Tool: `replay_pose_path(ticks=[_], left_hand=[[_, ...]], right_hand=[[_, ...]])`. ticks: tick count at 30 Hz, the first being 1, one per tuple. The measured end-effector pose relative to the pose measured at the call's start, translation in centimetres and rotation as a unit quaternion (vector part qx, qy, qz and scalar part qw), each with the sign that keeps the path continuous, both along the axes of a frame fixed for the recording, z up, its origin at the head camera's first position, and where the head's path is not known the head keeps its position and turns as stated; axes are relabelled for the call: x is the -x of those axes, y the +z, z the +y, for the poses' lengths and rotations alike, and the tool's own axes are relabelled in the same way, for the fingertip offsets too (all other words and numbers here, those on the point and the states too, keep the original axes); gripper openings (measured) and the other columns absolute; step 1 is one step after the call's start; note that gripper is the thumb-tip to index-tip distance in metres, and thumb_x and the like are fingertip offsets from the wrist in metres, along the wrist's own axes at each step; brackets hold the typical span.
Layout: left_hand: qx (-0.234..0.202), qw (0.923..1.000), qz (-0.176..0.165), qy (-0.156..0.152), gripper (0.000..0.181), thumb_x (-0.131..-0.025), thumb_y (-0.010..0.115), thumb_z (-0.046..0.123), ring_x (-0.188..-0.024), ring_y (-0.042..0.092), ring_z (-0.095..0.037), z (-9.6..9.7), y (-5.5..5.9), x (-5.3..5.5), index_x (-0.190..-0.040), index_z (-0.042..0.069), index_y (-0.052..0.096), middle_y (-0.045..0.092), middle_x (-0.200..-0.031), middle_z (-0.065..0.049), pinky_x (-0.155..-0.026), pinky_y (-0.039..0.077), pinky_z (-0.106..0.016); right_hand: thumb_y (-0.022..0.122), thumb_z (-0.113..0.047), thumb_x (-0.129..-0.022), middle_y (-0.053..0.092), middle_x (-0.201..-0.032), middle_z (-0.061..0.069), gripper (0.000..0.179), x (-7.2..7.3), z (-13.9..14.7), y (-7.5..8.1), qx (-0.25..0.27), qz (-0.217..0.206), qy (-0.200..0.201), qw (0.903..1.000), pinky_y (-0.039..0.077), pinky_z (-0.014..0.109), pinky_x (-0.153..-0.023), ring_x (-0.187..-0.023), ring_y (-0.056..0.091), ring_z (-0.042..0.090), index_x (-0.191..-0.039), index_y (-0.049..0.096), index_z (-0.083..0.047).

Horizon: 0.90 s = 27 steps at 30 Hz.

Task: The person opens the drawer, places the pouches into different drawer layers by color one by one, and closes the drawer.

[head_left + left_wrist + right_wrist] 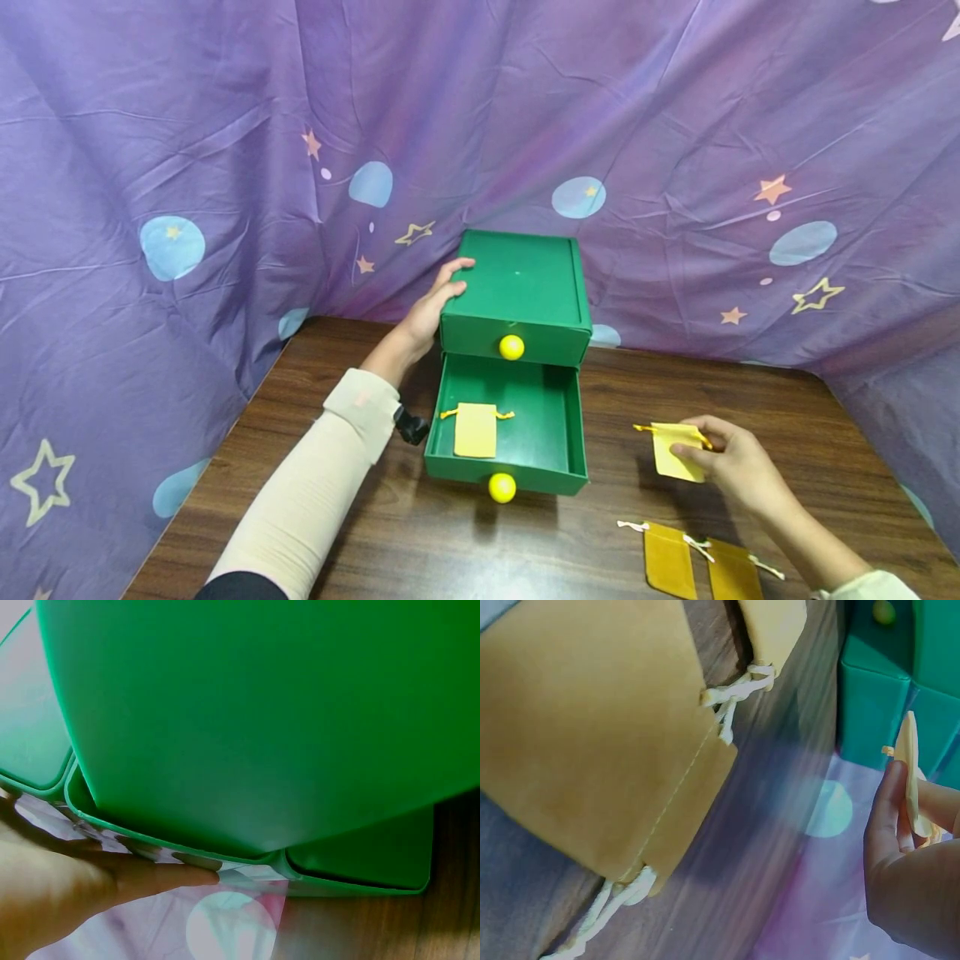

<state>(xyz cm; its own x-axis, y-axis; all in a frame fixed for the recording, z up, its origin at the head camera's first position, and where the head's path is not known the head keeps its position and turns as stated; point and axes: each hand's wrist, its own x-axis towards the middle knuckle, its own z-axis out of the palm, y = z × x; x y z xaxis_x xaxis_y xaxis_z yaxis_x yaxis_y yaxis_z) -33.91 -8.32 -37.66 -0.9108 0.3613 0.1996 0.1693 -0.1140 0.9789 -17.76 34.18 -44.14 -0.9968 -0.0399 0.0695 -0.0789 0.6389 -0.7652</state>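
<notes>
A green two-drawer box [517, 279] stands at the back of the table, its lower drawer [536, 417] pulled out. Inside that drawer, toward the left, lies a pale yellow drawstring pouch [476, 431]. My left hand [431, 308] rests against the box's left side, fingertips at the top edge; in the left wrist view its fingers [172, 877] stretch along the green wall. To the right of the drawer, my right hand [738, 467] pinches another pale yellow drawstring pouch [667, 454] between thumb and fingers, held above the table. The right wrist view shows this pouch [909, 772] edge-on.
Two mustard-brown pouches with white cords lie at the front right, the left one [670, 562] beside the right one [731, 573]. Yellow round knobs stick out from the upper drawer [512, 347] and the lower drawer front [502, 487]. A purple patterned cloth [465, 125] hangs behind the wooden table [360, 517].
</notes>
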Motion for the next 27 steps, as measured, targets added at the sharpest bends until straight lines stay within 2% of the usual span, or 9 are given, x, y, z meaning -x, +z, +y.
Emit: replay_pose_path(ticks=[7,12,15,20,27], left_hand=[[0.002,1.0000,0.005,0.001,0.053,-0.106,0.034,0.021,-0.136,0.038,-0.032,0.0,-0.1,0.1,-0.158,0.015,0.030,0.020,-0.166,-0.011,-0.118,0.028,-0.049],[0.005,1.0000,0.004,0.002,0.053,-0.107,0.034,0.021,-0.136,0.038,-0.033,0.0,-0.1,0.1,-0.159,0.015,0.030,0.020,-0.166,-0.010,-0.118,0.028,-0.049],[0.002,1.0000,0.002,0.002,0.053,-0.106,0.033,0.021,-0.135,0.039,-0.034,0.0,-0.1,0.0,-0.159,0.015,0.030,0.020,-0.166,-0.011,-0.118,0.029,-0.050],[0.010,0.9999,0.008,0.004,0.053,-0.107,0.034,0.021,-0.140,0.034,-0.034,0.0,-0.1,0.1,-0.159,0.015,0.030,0.018,-0.168,-0.010,-0.120,0.024,-0.051],[0.003,1.0000,0.008,0.004,0.053,-0.106,0.034,0.020,-0.139,0.036,-0.034,0.0,-0.1,0.1,-0.158,0.014,0.031,0.019,-0.167,-0.010,-0.120,0.025,-0.050]], right_hand=[[0.075,-0.005,-0.092,0.075,-0.097,0.017,0.037,-0.1,-0.6,0.5,0.010,-0.008,0.006,0.9999,0.056,0.027,-0.060,-0.072,0.064,0.005,-0.123,0.063,0.010],[0.076,-0.008,-0.092,0.076,-0.093,0.012,0.038,-0.3,-1.2,1.1,0.009,-0.010,0.011,0.9998,0.054,0.026,-0.057,-0.069,0.062,0.004,-0.124,0.064,0.009],[0.076,-0.007,-0.092,0.076,-0.090,0.008,0.039,-0.3,-1.6,1.3,0.024,-0.009,0.014,0.9996,0.054,0.026,-0.057,-0.069,0.062,0.003,-0.124,0.063,0.010],[0.076,-0.007,-0.093,0.075,-0.088,0.004,0.040,-0.5,-2.3,1.8,0.050,-0.020,0.015,0.9985,0.052,0.025,-0.056,-0.068,0.061,0.003,-0.126,0.062,0.011],[0.078,-0.015,-0.092,0.070,-0.079,-0.002,0.042,-0.7,-3.3,2.8,0.025,-0.021,0.021,0.9992,0.044,0.024,-0.049,-0.060,0.051,0.003,-0.126,0.064,0.006]])
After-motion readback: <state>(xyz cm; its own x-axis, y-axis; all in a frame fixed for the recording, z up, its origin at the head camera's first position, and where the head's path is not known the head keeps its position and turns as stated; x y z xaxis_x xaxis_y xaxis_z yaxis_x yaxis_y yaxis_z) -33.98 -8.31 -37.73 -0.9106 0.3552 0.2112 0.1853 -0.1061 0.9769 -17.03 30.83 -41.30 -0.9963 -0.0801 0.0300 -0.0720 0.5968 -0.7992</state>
